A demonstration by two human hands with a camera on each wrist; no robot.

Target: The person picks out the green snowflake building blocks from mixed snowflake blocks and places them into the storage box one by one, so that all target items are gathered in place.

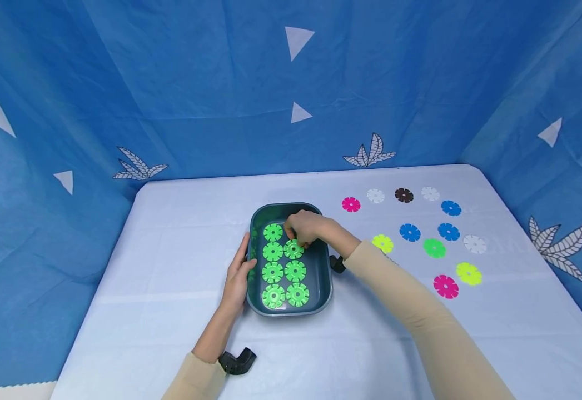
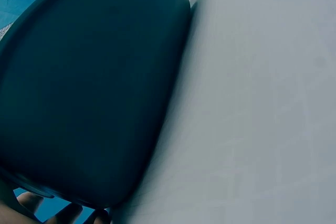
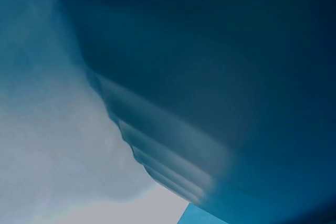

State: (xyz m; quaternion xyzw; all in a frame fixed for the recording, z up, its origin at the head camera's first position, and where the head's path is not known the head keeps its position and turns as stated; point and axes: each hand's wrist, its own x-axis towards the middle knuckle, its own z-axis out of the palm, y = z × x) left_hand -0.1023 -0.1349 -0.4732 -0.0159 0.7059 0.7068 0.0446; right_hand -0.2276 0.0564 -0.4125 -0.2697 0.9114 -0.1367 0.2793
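Observation:
A dark blue-grey plastic tray (image 1: pixel 322 300) stands on the table, with several green snowflake discs (image 1: pixel 273 272) in two columns on its floor. My left hand (image 1: pixel 235 283) holds the tray's left side, thumb over the rim and fingers along the outer wall. In the left wrist view, its fingers (image 2: pixel 65 213) show at the tray's edge. My right hand (image 1: pixel 308 225) reaches into the tray from the right with bent fingers and pinches a green snowflake disc (image 1: pixel 294 250) in the right column. The hand hides the tray's upper right part. Only the tray's outside shows in the right wrist view.
Right of the tray lie loose snowflake discs: pink (image 1: pixel 351 204), white (image 1: pixel 376 195), brown (image 1: pixel 403 195), blue (image 1: pixel 451 208), yellow (image 1: pixel 468 274) and green (image 1: pixel 434 248). The right forearm crosses near a yellow one. A blue curtain (image 1: pixel 250 83) hangs behind the white table (image 1: pixel 180 233).

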